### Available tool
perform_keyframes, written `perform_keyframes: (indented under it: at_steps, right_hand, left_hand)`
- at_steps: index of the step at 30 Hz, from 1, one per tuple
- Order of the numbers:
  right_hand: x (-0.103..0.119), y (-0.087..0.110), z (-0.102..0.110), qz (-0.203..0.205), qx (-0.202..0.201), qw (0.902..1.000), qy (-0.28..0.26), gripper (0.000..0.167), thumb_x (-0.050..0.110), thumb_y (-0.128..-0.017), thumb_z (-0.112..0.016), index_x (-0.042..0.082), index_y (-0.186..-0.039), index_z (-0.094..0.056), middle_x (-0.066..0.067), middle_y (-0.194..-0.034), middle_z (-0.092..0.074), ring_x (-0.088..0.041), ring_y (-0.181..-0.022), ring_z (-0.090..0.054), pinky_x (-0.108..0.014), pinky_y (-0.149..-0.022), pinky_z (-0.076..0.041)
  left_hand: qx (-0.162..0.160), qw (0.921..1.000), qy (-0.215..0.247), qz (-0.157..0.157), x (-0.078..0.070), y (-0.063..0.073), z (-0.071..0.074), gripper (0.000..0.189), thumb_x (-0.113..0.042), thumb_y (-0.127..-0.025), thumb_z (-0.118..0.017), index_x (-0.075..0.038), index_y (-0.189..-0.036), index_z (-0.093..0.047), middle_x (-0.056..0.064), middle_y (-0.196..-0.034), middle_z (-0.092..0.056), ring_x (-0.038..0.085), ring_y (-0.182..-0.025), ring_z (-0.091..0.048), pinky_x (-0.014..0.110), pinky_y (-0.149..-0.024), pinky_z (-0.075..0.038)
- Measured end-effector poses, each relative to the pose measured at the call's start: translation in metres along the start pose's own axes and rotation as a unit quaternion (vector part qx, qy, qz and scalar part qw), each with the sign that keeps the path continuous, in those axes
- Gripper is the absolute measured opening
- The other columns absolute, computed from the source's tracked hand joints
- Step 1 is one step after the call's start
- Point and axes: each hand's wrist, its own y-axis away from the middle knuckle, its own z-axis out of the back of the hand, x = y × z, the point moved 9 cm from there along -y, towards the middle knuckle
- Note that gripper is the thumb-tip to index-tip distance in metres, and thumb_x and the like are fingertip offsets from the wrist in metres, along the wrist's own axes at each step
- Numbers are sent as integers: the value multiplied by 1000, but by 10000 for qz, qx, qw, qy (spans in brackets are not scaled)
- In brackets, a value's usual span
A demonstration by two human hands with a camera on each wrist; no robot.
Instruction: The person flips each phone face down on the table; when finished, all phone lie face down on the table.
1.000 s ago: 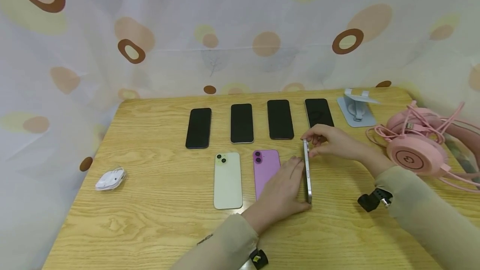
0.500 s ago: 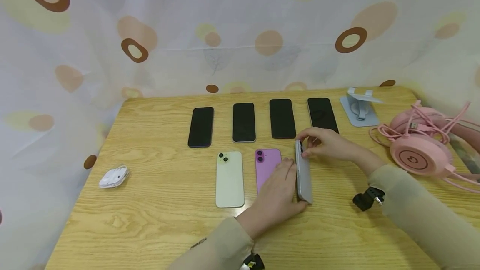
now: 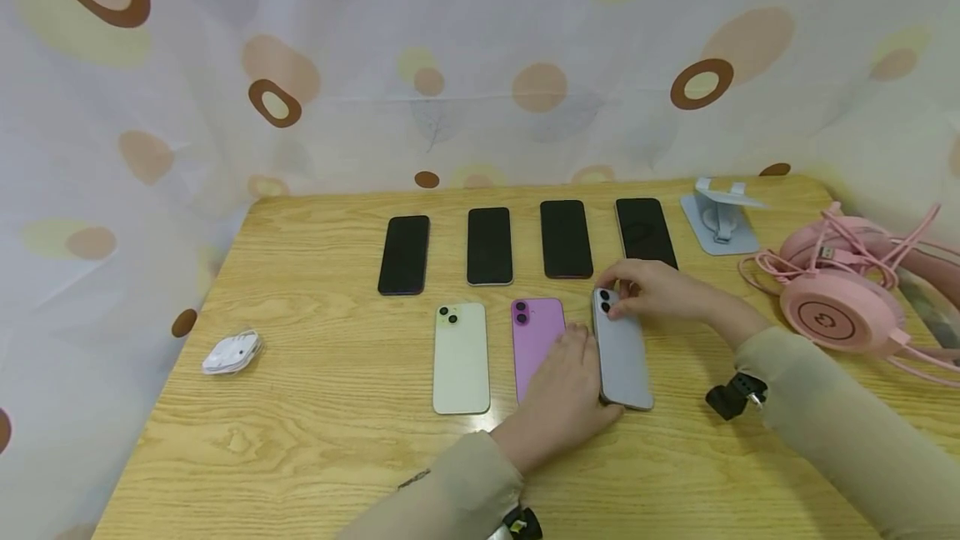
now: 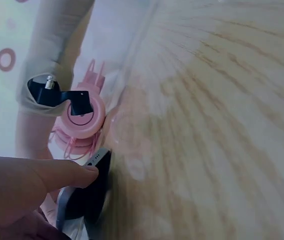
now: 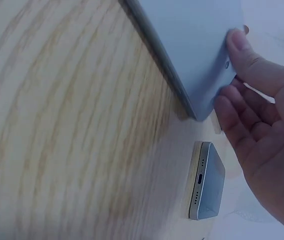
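Note:
A silver smartphone [image 3: 624,365] is at the right end of the near row, its back and two camera lenses facing up. In the right wrist view, my right hand [image 5: 264,117] pinches the phone's top end between thumb and fingers. My left hand [image 3: 566,394] lies along its left side, thumb at the bottom corner. In the left wrist view that thumb sits on the phone's bottom edge [image 4: 97,159], with the dark screen side tilted off the table. Partly under my left hand is a purple smartphone [image 3: 532,336], back up.
Left of the purple phone lies a cream smartphone [image 3: 461,361], back up. Several black-screened phones [image 3: 490,246] form a row behind. A light blue stand [image 3: 720,227] and pink headphones [image 3: 832,307] with tangled cable are at right, bundled white earphones [image 3: 232,352] at left.
The silver phone, on its edge a second ago, has been tipped over to the right, so its back now faces up. Both hands have stayed on it.

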Motion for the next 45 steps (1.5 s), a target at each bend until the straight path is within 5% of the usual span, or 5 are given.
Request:
perform_keyframes:
  at_steps: [13, 30, 36, 41, 45]
  right_hand:
    - [5, -3, -8, 118, 229, 9982, 543, 31, 22, -81, -76, 7, -107, -67, 3, -94, -59, -10, -75, -49, -30, -67, -47]
    - [8, -4, -6, 40, 248, 9980, 587, 31, 21, -80, -77, 7, -106, -67, 2, -93, -56, -12, -75, -49, -29, -66, -46]
    - [10, -8, -8, 75, 421, 9971, 622, 31, 22, -80, -77, 8, -106, -67, 0, -98, -59, -11, -76, -50, -30, -68, -47]
    - [18, -18, -10, 208, 644, 9957, 627, 31, 21, -81, -76, 7, -107, -67, -2, -101, -59, -13, -79, -53, -31, -70, -49]
    - [30, -34, -12, 246, 806, 9939, 711, 33, 23, -84, -74, 6, -111, -66, -2, -102, -58, -16, -85, -53, -33, -75, -49]
  left_hand:
    - [575, 9966, -565, 156, -5, -3, -9, 89, -64, -82, -59, 3, -139, -42, 14, -146, -36, 24, -139, -28, 29, -113, -22]
    - [1078, 9940, -186, 75, 10, -9, -3, 80, -57, -85, -61, -4, -142, -43, 7, -145, -40, 21, -135, -36, 27, -110, -29]
    - [730, 9896, 1226, 195, 55, -8, 31, 64, -41, -91, -61, -7, -142, -43, 7, -142, -46, 20, -131, -42, 33, -104, -38]
    - [-29, 9670, 2441, 725, 124, -4, 61, 60, -30, -93, -60, -6, -144, -40, 11, -146, -40, 24, -134, -37, 40, -108, -34]
    - [-1072, 9397, 2995, 1257, 187, 5, 75, 58, -25, -94, -60, -7, -145, -38, 12, -145, -41, 26, -133, -38, 43, -109, -31]
